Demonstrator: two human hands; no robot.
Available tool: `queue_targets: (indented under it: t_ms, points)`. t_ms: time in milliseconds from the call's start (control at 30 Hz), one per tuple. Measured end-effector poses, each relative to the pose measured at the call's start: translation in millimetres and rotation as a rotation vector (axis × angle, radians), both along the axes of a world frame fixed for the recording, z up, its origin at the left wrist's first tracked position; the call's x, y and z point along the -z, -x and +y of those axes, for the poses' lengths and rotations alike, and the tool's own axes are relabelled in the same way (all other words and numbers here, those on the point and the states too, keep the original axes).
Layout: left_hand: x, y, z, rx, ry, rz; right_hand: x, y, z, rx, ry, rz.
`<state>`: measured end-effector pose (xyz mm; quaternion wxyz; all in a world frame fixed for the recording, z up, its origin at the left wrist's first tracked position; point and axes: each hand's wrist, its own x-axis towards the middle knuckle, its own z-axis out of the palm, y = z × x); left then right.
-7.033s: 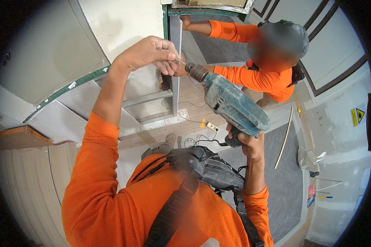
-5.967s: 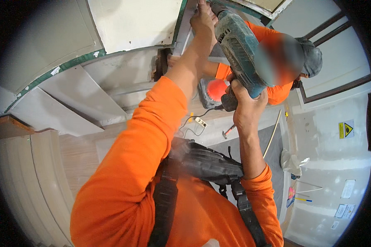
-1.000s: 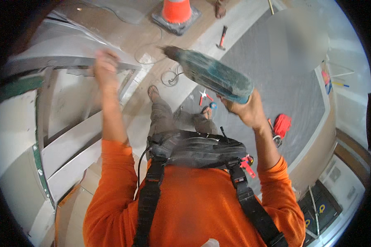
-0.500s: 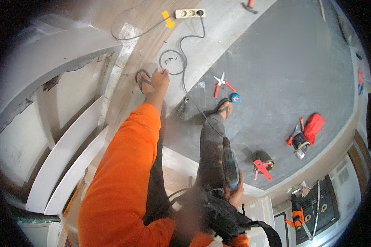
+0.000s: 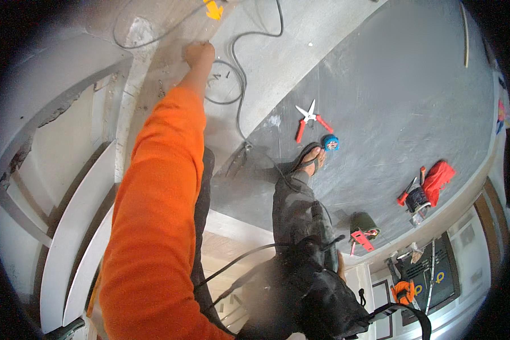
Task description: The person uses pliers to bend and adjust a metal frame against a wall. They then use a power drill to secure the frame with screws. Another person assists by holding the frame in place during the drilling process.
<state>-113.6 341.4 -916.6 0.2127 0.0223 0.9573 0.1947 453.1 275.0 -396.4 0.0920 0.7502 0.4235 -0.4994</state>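
Observation:
My left hand (image 5: 200,52) reaches down to the pale floor strip, above a loop of black cord (image 5: 222,102) and several small dark screws (image 5: 224,76). Its fingers are curled, and I cannot make out what is in them. Low beside my right leg, my right hand (image 5: 340,266) grips the drill (image 5: 326,241), both largely hidden behind my black waist bag (image 5: 317,294). Red-handled snips (image 5: 300,130) lie open on the grey floor, and a blue tape measure (image 5: 331,143) is beside my right foot.
A yellow arrow-shaped piece (image 5: 214,9) lies near the cords. Tool pouches (image 5: 416,201) with red-handled tools and a red cloth (image 5: 439,178) lie at right. A thin strip (image 5: 466,39) is at upper right. Curved white boards (image 5: 76,215) lean left, beside an open wall cavity.
Earlier I held the drill up with both hands near a co-worker. Since then my right hand has lowered it, and my left arm has stretched further toward the floor by the cord loop.

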Motion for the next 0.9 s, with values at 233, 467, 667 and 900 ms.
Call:
queue_targets:
  t_ms: [233, 467, 667, 900]
  points:
    - [-252.0, -94.6, -62.2, 0.083, -0.363, -0.428, -43.7, 18.5, 69.0, 0.512, -0.145, 0.339]
    - [-638.0, -98.0, -130.3, -0.467, -1.011, -0.565, -211.4, 152.7, 150.1, -0.412, -0.093, 0.743]
    - [-879.1, -47.7, -132.7, -0.382, -1.57, -0.261, -372.7, 233.3, 144.6, -0.683, -0.227, 1.121]
    - [-1048.4, -56.2, -125.7, -0.267, -1.98, -0.329, -518.7, 267.7, 126.5, -0.713, -0.259, 1.374]
